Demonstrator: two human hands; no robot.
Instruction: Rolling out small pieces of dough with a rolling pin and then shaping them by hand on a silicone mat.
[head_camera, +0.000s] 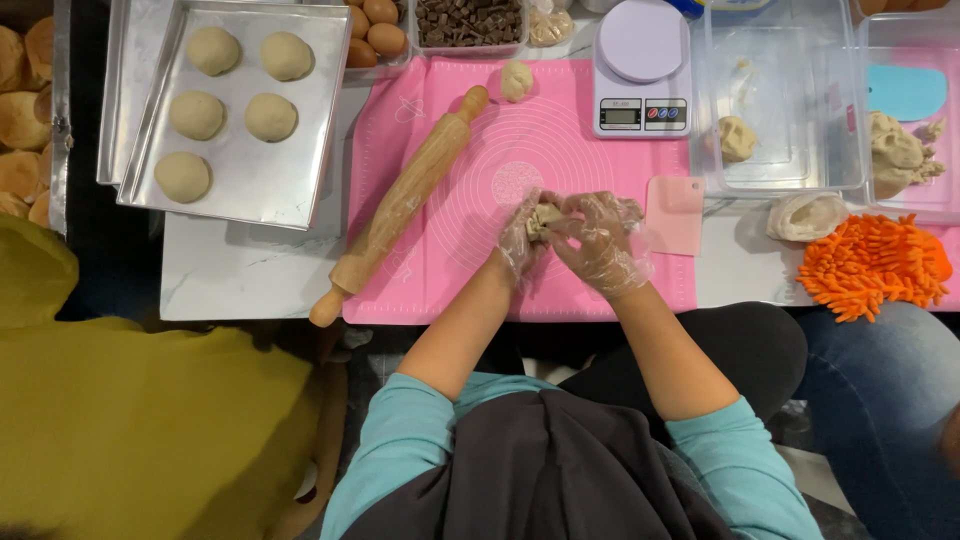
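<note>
We held a dough piece over the middle of the pink mat. Our left hand cupped it from below so it would not drop, and our right hand pinched it closed on top. The roller lay at ten o'clock, out of the way. The tray of dough balls sat farther left on the white counter.

Gloved left hand and right hand together, fingers pinched, forearms converging
</note>
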